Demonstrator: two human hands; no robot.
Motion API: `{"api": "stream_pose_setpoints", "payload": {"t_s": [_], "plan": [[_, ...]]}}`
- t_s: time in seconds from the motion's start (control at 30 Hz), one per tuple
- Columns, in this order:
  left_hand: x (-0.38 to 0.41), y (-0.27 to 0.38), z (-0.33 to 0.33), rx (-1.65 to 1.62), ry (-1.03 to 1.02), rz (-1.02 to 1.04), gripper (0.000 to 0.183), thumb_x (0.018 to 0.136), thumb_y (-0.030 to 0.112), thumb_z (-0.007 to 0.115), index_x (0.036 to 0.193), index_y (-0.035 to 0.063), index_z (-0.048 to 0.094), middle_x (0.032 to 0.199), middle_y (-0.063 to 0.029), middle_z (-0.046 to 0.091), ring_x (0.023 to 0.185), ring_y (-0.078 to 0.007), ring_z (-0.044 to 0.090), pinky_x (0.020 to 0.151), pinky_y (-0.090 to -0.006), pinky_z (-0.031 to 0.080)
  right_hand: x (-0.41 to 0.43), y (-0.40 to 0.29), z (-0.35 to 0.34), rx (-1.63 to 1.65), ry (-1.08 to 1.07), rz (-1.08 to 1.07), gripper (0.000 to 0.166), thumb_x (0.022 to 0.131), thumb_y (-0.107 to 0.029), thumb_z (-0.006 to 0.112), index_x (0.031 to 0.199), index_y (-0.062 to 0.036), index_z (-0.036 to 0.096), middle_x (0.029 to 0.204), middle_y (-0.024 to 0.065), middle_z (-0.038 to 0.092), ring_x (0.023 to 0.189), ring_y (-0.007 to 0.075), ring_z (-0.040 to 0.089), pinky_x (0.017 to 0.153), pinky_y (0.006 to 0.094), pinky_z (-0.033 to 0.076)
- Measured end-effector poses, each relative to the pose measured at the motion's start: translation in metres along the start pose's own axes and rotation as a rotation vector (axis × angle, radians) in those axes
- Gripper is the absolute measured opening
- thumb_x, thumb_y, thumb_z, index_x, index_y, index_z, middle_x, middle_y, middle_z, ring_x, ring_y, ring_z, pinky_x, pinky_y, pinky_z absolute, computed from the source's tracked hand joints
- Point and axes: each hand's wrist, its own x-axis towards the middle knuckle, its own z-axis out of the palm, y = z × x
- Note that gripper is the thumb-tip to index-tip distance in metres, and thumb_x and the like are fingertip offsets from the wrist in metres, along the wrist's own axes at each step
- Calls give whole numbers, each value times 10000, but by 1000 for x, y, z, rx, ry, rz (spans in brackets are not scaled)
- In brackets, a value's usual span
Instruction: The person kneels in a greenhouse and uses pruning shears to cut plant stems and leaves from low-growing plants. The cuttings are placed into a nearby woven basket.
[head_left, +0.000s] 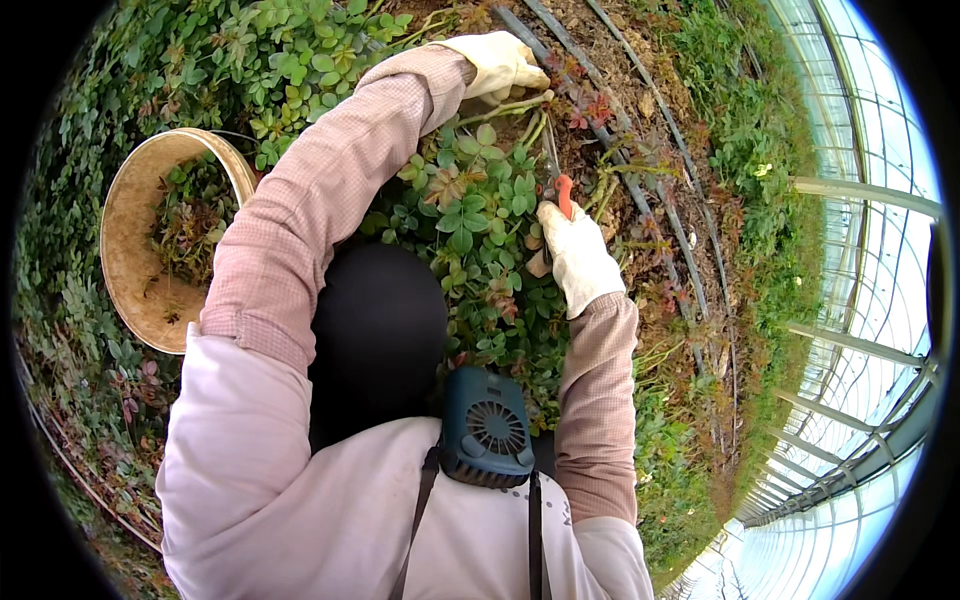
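Observation:
My right hand (581, 251), in a pale work glove, grips pruning shears (564, 195) with orange-red handles. The blades point away from me, among green cut-ended rose stems (534, 129). Just beyond them is my left hand (506, 64), also gloved, with its fingers bent down beside a thick stem (510, 109). Its fingertips are turned away, so whether they pinch anything is hidden. Leafy rose shoots (472, 214) fill the space between my forearms.
A stained plastic bucket (112, 247) holding leafy clippings (187, 240) stands at the left. Dark irrigation pipes (637, 199) run over the brown soil on the right. A blue portable fan (487, 427) hangs at my chest. Greenhouse framing (862, 191) rises at far right.

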Motion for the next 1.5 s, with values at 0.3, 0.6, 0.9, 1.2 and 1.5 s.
{"api": "stream_pose_setpoints", "payload": {"t_s": [0.3, 0.6, 0.9, 1.2, 1.5], "plan": [[-7, 15, 15, 392, 129, 105, 427, 1034, 394, 541, 1247, 77, 732, 1176, -187, 733, 1073, -361, 703, 937, -433, 553, -12, 25, -2, 46, -32, 30, 431, 985, -385, 578, 1248, -44, 587, 866, 69, 654, 543, 163, 588, 553, 328, 463], [-4, 13, 21, 631, 121, 88, 398, 1038, 346, 513, 1230, 62, 715, 1171, -185, 721, 1070, -361, 690, 934, -443, 553, -10, 30, 0, 64, -16, 24, 426, 982, -362, 592, 1267, -45, 596, 842, 65, 656, 528, 160, 580, 535, 320, 446], [-50, -11, 2, -174, 120, 4, 258, 1047, 259, 617, 1083, 9, 670, 825, -46, 633, 649, -143, 587, 655, -309, 525, -24, 41, -15, 180, -24, 45, 436, 968, -351, 628, 1270, -39, 606, 847, 78, 684, 526, 177, 595, 551, 334, 458], [-89, 19, 4, -7, 268, 41, 338, 1046, 306, 638, 1208, 12, 678, 1002, -60, 662, 859, -148, 641, 780, -306, 568, -17, 16, -21, 170, -168, -35, 429, 984, -377, 631, 1256, -51, 578, 848, 86, 686, 532, 182, 619, 540, 321, 494], [-185, 36, -52, -199, 166, 10, 251, 1027, 235, 676, 1079, -10, 687, 812, -7, 609, 632, -79, 518, 589, -228, 451, -27, 60, -50, 205, -156, -36, 485, 1005, -420, 553, 1268, -13, 558, 931, 96, 665, 665, 209, 623, 687, 371, 504]]}}
